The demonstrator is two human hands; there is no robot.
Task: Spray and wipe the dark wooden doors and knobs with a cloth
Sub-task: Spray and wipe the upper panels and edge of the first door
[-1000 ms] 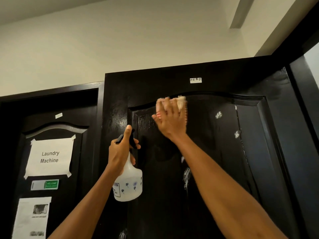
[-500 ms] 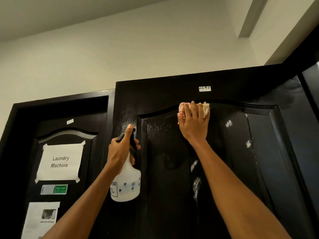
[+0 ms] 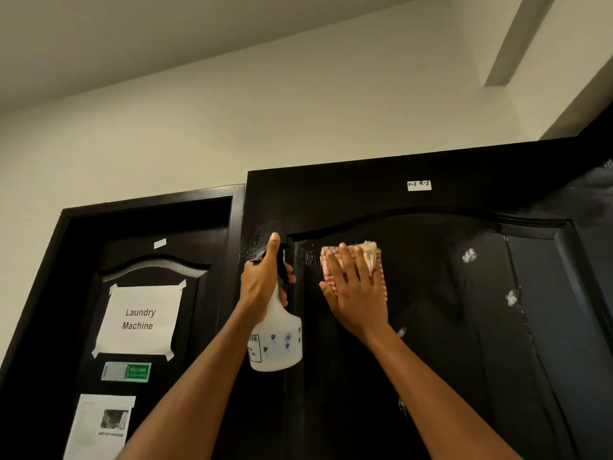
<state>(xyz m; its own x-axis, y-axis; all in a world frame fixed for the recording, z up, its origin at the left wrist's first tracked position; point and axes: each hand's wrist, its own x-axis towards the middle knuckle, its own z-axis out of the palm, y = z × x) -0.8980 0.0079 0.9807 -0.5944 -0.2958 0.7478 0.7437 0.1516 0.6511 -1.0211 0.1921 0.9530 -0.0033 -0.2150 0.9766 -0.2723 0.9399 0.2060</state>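
Nearest the camera, two bare forearms reach up and forward. The left hand [image 3: 262, 283] is curled round the neck of a white spray bottle [image 3: 277, 340], thumb lying up along the black trigger head, so the bottle hangs upright just beside the door's left stile, seemingly kept ready for another squirt while staying clear of the wiping path. The right hand [image 3: 356, 293] lies flat, fingers straight and spread, pressing a red-checked cloth [image 3: 373, 260] against the dark wooden door [image 3: 431, 327] at the upper left corner of its recessed panel, just under the arched moulding; the open palm likely spreads pressure over the folded cloth. Farther right on the same panel, white foam spots [image 3: 469, 255] sit unwiped, which suggests the wiping has to travel toward the right edge. No knob is in view. Beyond, to the left, a second dark door [image 3: 205, 247] carries a taped "Laundry Machine" sign [image 3: 139, 320], and a small label [image 3: 419, 185] sits on the top rail.
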